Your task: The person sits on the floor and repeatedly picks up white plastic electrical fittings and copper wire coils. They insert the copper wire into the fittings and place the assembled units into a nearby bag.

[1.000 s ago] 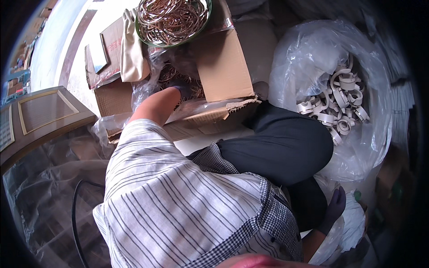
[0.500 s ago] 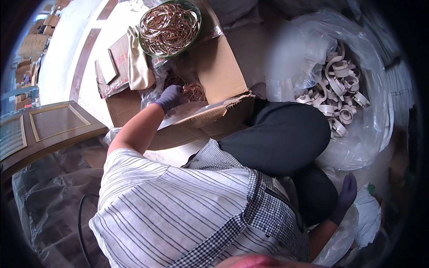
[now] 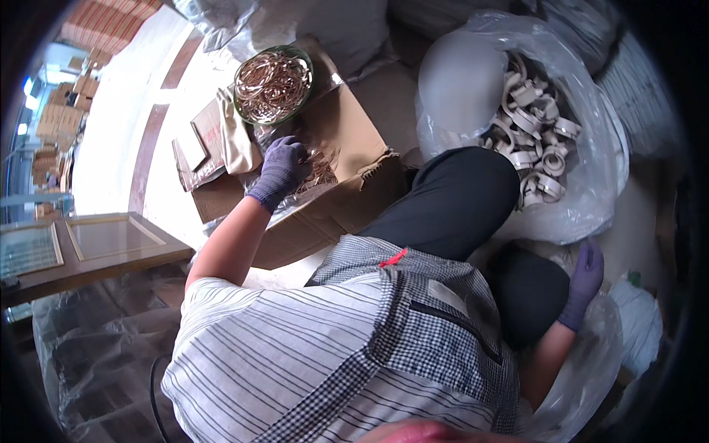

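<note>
My left hand (image 3: 283,166), in a purple knit glove, is over the open cardboard box (image 3: 310,227) with its fingers curled. Whatever lies between the fingers is hidden. Beside it in the box are thin copper-coloured wire rings (image 3: 322,171). More such rings (image 3: 273,85) are heaped in a round green dish (image 3: 309,83) at the box's far end. My right hand (image 3: 587,277), also gloved, is beside my knee with fingers stretched out and nothing visible in it. Ahead of it, pale curled band-like parts (image 3: 543,140) fill a clear plastic bag (image 3: 591,210).
A beige cloth (image 3: 238,140) and a white flat piece (image 3: 190,146) lie on the box's left flap. To the left is a wooden-framed panel (image 3: 111,247). Plastic sheeting (image 3: 96,340) covers things at the lower left. A pale crumpled bag (image 3: 636,325) lies right of my right hand.
My left hand has come up out of the box, its fingers now curled above the rings. My right hand remains beside my knee. The whole view has shifted.
</note>
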Tool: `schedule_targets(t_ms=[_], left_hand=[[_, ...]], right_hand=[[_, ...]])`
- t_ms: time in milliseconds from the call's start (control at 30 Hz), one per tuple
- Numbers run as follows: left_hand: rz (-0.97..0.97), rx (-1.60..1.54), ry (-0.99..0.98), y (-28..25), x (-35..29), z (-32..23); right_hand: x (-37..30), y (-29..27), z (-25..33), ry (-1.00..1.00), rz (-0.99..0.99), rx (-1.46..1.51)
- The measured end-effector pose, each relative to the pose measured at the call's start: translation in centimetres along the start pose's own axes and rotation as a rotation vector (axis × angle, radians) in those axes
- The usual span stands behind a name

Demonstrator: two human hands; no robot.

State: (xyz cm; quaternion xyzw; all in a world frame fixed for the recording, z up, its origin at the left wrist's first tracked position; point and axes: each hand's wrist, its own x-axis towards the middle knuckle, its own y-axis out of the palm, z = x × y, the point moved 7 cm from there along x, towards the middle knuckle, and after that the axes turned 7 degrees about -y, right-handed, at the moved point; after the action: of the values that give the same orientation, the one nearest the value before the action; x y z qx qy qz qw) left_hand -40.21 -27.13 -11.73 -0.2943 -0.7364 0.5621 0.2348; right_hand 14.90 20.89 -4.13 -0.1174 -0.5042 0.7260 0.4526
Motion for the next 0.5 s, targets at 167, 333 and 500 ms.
schedule_targets(t_ms=[167,333,500], left_hand=[[-0.174,-0.307,0.222,-9.6,0.2,-13.5],[-0.095,-0.34,0.571,-13.2,-1.0,-26.3],[0.053,-0.299,0.898,-13.2,-5.7,-38.7]], right_hand=[[-2.6,-0.8,14.6,-0.13,-0.2,0.157],[-5.3,-1.5,29.8,-0.515,-0.105,0.326],[-6.8,-0.6,29.0,-0.315,-0.154,0.332]])
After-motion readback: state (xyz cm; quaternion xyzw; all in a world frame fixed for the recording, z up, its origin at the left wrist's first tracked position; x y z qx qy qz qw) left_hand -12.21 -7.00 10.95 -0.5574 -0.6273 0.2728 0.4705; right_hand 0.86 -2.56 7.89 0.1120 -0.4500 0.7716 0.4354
